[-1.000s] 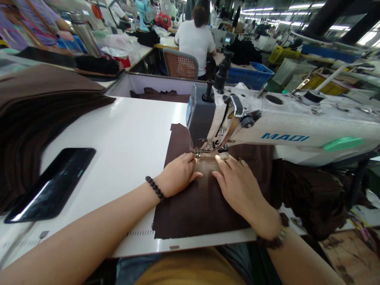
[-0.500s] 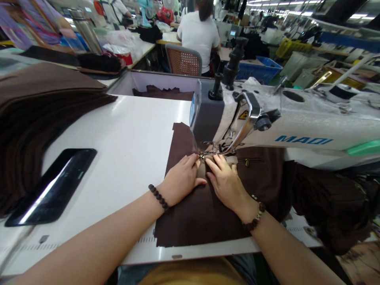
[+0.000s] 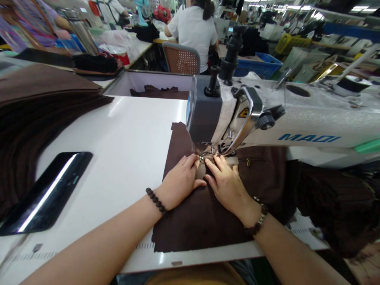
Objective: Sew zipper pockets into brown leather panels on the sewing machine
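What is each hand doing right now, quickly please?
Left hand: open, fingers pressed flat on the brown fabric, gripping nothing.
Right hand: open, fingers flat on the same fabric, by the sewing machine.

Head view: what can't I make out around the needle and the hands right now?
Needle: head view, hidden behind the sewing machine and the fingertips of the left hand and right hand.
Zipper: left end covered by the right hand.
Brown fabric: far right side hidden under the sewing machine.
Phone: screen dark, only glare.
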Demonstrator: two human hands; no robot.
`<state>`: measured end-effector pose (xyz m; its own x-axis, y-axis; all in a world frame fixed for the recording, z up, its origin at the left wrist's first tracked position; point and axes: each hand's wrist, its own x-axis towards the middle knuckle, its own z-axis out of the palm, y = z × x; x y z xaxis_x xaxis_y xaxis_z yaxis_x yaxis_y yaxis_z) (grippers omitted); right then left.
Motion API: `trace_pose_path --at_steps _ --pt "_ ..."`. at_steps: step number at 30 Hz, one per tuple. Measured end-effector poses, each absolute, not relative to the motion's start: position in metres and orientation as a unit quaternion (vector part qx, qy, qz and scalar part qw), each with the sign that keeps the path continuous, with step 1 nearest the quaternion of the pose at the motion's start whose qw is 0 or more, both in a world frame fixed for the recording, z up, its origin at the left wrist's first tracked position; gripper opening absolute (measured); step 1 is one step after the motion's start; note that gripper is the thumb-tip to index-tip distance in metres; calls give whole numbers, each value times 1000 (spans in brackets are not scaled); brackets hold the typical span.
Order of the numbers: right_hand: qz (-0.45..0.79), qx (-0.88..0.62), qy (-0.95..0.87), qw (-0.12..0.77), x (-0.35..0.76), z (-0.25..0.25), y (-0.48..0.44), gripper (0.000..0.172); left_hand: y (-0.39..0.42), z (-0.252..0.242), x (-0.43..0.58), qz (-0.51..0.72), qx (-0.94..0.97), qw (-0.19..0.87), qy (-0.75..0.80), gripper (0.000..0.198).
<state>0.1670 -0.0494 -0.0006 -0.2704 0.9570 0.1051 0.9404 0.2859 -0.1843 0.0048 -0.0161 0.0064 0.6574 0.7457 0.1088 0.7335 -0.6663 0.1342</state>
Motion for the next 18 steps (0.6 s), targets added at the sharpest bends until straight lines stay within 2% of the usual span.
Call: trace_pose_path --at_steps 18 --pt "53 -586 -801 114 170 0 -49 44 -19 -1 6 85 908 53 407 56"
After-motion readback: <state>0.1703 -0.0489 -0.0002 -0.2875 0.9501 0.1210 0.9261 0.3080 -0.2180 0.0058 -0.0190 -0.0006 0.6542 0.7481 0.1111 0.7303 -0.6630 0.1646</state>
